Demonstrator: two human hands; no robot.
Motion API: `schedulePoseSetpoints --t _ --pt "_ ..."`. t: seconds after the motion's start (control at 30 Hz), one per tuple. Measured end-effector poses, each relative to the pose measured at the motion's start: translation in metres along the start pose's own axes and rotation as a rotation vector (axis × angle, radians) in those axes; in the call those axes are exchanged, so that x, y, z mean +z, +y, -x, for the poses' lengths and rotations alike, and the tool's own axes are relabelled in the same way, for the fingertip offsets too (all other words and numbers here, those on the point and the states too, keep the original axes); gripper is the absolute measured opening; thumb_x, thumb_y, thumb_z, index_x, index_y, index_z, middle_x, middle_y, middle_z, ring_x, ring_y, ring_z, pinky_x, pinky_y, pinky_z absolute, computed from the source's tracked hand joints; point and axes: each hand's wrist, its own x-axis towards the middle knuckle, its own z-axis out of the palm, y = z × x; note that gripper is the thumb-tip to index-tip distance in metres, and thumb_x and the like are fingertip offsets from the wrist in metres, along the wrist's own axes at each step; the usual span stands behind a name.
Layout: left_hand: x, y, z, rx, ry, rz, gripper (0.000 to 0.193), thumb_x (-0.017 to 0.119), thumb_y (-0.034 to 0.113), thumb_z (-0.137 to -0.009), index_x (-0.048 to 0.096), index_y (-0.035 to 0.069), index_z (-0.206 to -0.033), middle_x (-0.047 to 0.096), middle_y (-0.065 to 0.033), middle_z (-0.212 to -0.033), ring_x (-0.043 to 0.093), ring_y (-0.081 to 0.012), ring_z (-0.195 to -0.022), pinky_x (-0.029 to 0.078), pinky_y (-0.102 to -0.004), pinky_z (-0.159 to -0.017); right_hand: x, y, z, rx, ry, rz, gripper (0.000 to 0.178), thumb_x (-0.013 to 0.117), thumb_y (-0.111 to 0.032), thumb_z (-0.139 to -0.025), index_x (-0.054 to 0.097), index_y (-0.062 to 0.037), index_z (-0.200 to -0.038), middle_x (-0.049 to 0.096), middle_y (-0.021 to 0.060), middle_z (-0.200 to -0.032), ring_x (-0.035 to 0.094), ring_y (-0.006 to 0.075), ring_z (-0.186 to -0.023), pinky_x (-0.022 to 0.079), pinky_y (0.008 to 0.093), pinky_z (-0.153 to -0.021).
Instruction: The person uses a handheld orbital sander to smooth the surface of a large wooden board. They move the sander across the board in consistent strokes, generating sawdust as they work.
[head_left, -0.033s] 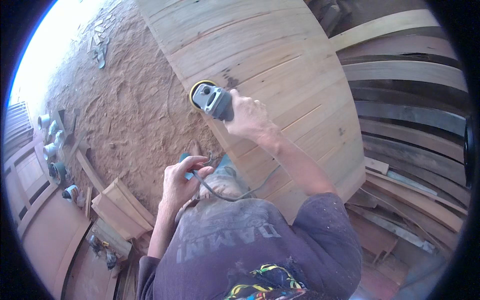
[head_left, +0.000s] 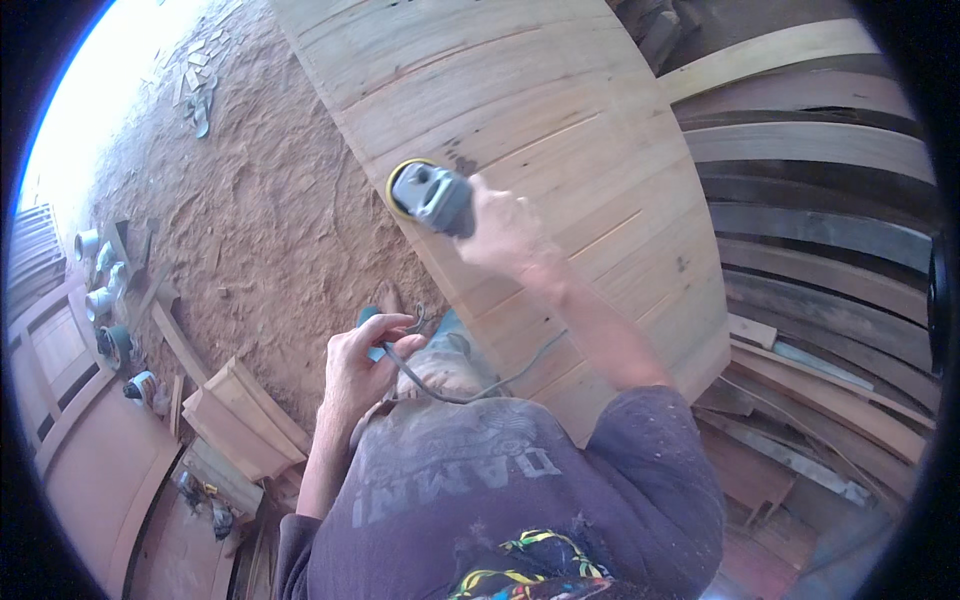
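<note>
My right hand (head_left: 508,232) is wrapped round the body of a grey angle grinder (head_left: 432,196). Its yellow-rimmed disc (head_left: 391,190) rests at the left edge of a pale wooden panel (head_left: 600,150) made of joined boards; whether the disc presses on the wood is hidden under the tool's head. Dark stains (head_left: 462,163) mark the wood just beyond the head. Close to my body, left of the panel, my left hand (head_left: 362,352) has its fingers closed on a grey power cord (head_left: 425,388), which loops across my front toward the panel.
Stacked planks (head_left: 810,225) line the right side. Sandy ground (head_left: 250,220) spreads at left, with a pair of flip-flops (head_left: 202,108) and wood scraps (head_left: 195,70). Boards (head_left: 235,420), containers (head_left: 98,300) and a framed wooden door (head_left: 100,450) stand along the lower left.
The grinder and my right hand have shifted slightly right along the panel, and the tool's head has turned a little. My left hand stays on the cord.
</note>
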Motion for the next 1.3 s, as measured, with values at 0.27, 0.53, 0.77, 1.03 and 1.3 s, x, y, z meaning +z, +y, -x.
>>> schedulePoseSetpoints --t 0.27,0.53,0.77,1.03,1.3 --pt "0.010 0.008 -0.032 0.043 -0.050 0.024 0.032 0.094 0.021 -0.093 0.082 0.004 -0.118 0.086 -0.0117 -0.092 0.084 -0.0179 -0.087 0.064 -0.0339 -0.081 -0.064 0.109 -0.016 0.115 0.266 -0.053 0.062 0.086 -0.021 -0.078 0.069 -0.0065 -0.136 0.081 0.0246 -0.114 0.077 0.0465 -0.113 0.063 0.0521 -0.098" --pt "0.032 0.052 -0.073 -0.009 -0.186 -0.057 0.032 0.094 0.024 -0.092 0.082 0.007 -0.116 0.085 -0.0117 -0.092 0.085 -0.0247 -0.089 0.065 -0.0362 -0.081 -0.122 0.266 -0.056 0.300 0.335 -0.198 0.046 0.088 -0.024 -0.070 0.080 -0.0007 -0.109 0.081 0.0279 -0.103 0.081 0.0425 -0.101 0.063 0.0478 -0.091" --pt "0.055 0.066 -0.084 -0.040 -0.235 -0.126 0.031 0.093 0.021 -0.092 0.083 0.007 -0.117 0.085 -0.0131 -0.092 0.086 -0.0237 -0.090 0.066 -0.0368 -0.082 -0.207 0.366 -0.081 0.400 0.427 -0.237 0.053 0.095 -0.028 -0.068 0.079 0.0015 -0.109 0.082 0.0210 -0.098 0.081 0.0347 -0.094 0.062 0.0443 -0.088" --pt "0.034 0.052 -0.052 -0.018 -0.211 -0.153 0.031 0.092 0.026 -0.093 0.082 0.009 -0.118 0.085 -0.0117 -0.092 0.085 -0.0245 -0.089 0.066 -0.0386 -0.080 -0.134 0.309 -0.037 0.166 0.561 -0.344 0.050 0.098 -0.028 -0.070 0.079 0.0014 -0.106 0.082 0.0177 -0.097 0.080 0.0271 -0.091 0.062 0.0444 -0.086" --pt "0.011 0.022 -0.029 -0.001 -0.159 -0.006 0.030 0.092 0.019 -0.092 0.082 0.008 -0.118 0.085 -0.0116 -0.091 0.085 -0.0206 -0.089 0.065 -0.0361 -0.081 -0.002 0.059 0.032 0.016 0.073 -0.067 0.053 0.085 -0.025 -0.082 0.066 -0.0004 -0.126 0.080 0.0309 -0.108 0.078 0.0492 -0.108 0.064 0.0574 -0.093"
